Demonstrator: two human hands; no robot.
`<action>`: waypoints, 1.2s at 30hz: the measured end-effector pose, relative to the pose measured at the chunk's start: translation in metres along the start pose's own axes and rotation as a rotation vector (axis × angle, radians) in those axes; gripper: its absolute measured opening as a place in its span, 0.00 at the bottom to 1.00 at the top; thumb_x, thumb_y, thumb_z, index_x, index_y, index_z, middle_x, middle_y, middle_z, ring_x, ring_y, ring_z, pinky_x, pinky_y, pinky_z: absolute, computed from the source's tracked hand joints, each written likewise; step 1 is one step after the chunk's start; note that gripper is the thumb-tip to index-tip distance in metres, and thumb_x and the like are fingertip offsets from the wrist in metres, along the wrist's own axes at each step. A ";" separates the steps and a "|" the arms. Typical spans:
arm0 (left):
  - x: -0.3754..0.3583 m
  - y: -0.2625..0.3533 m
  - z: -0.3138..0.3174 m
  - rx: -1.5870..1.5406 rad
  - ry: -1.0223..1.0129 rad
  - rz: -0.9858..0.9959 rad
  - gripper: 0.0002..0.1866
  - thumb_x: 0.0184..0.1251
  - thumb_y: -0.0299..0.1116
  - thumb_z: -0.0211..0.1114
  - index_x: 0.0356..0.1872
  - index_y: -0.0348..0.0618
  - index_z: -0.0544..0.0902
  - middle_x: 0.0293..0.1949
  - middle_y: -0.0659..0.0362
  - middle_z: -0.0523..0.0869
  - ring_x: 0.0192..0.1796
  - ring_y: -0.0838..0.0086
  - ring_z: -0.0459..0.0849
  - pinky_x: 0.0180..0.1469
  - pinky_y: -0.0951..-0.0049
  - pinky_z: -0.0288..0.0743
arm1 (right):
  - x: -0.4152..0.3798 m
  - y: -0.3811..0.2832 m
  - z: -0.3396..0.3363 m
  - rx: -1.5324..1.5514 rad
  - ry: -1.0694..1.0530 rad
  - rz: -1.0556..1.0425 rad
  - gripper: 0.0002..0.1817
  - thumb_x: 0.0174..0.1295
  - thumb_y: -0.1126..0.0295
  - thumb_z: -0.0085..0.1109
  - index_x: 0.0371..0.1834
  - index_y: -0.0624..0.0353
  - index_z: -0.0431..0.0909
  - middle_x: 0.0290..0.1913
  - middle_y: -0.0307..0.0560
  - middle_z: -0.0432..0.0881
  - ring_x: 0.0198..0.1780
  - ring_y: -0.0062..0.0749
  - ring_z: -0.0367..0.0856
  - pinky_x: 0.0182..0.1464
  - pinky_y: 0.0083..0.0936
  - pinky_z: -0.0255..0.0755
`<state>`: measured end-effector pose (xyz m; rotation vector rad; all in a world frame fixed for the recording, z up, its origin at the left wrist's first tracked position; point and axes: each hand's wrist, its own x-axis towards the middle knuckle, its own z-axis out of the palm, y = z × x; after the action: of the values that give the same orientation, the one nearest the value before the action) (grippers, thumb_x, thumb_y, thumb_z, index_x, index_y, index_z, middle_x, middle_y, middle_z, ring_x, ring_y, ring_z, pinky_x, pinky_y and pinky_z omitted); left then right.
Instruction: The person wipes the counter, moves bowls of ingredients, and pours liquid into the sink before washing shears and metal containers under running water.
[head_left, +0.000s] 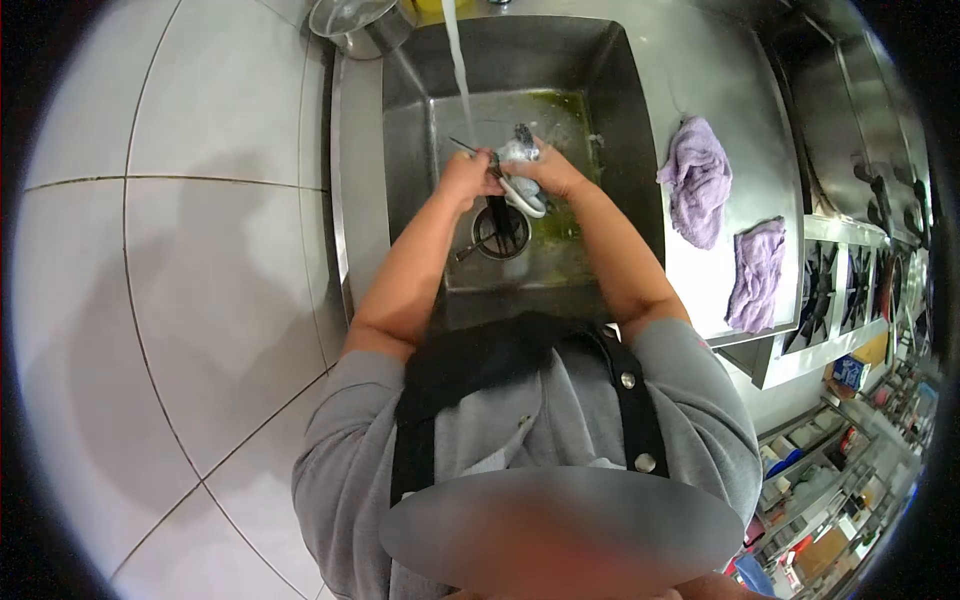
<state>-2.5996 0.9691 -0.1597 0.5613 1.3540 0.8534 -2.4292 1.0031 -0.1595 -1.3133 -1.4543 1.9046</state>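
Steel sink (620, 130), counter (760, 160) to its right. Inside the sink: slender utensil (526, 202), long axis oblique, thin end toward the sink's far-left corner. Our left hand (468, 178): grip closed around it. Our right hand (560, 170): sudsy wad (517, 152), seemingly. Best method: we rub lengthwise, steadying it.

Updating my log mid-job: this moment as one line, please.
left hand: holding thin utensil | right hand: on pale item | water: running into sink | two cloths: on counter

Tilted white rounded utensil (525, 199), thin dark slanting rod (463, 147), both over steel sink (520, 62)
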 end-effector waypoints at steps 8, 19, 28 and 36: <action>-0.002 -0.013 -0.005 -0.066 -0.089 -0.019 0.17 0.69 0.41 0.53 0.47 0.35 0.71 0.36 0.56 0.78 0.34 0.71 0.79 0.36 0.69 0.78 | -0.006 0.006 0.029 -0.215 0.439 -0.154 0.35 0.43 0.64 0.71 0.54 0.68 0.67 0.46 0.59 0.79 0.48 0.42 0.78 0.51 0.30 0.70; -0.010 -0.005 -0.007 0.202 -0.432 -0.218 0.14 0.64 0.31 0.56 0.48 0.36 0.69 0.33 0.57 0.79 0.31 0.70 0.81 0.40 0.66 0.81 | -0.017 0.013 0.000 0.073 0.210 -0.087 0.26 0.47 0.70 0.67 0.50 0.63 0.70 0.40 0.49 0.81 0.41 0.31 0.79 0.44 0.27 0.73; -0.017 0.006 -0.010 0.376 -0.274 -0.191 0.16 0.64 0.43 0.59 0.43 0.41 0.74 0.23 0.61 0.77 0.22 0.76 0.78 0.25 0.74 0.72 | -0.007 0.032 -0.004 -0.089 0.447 -0.120 0.23 0.46 0.65 0.68 0.45 0.64 0.73 0.40 0.53 0.81 0.41 0.37 0.82 0.41 0.32 0.75; -0.012 -0.012 0.001 0.630 -0.424 -0.102 0.18 0.64 0.44 0.58 0.34 0.34 0.75 0.14 0.60 0.74 0.12 0.75 0.74 0.14 0.73 0.64 | 0.005 0.023 0.020 0.538 0.182 0.103 0.18 0.45 0.68 0.70 0.39 0.62 0.77 0.34 0.45 0.80 0.33 0.32 0.79 0.36 0.29 0.73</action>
<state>-2.5961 0.9529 -0.1617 1.0814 1.2282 0.1834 -2.4435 0.9878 -0.1824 -1.2678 -0.7217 1.9879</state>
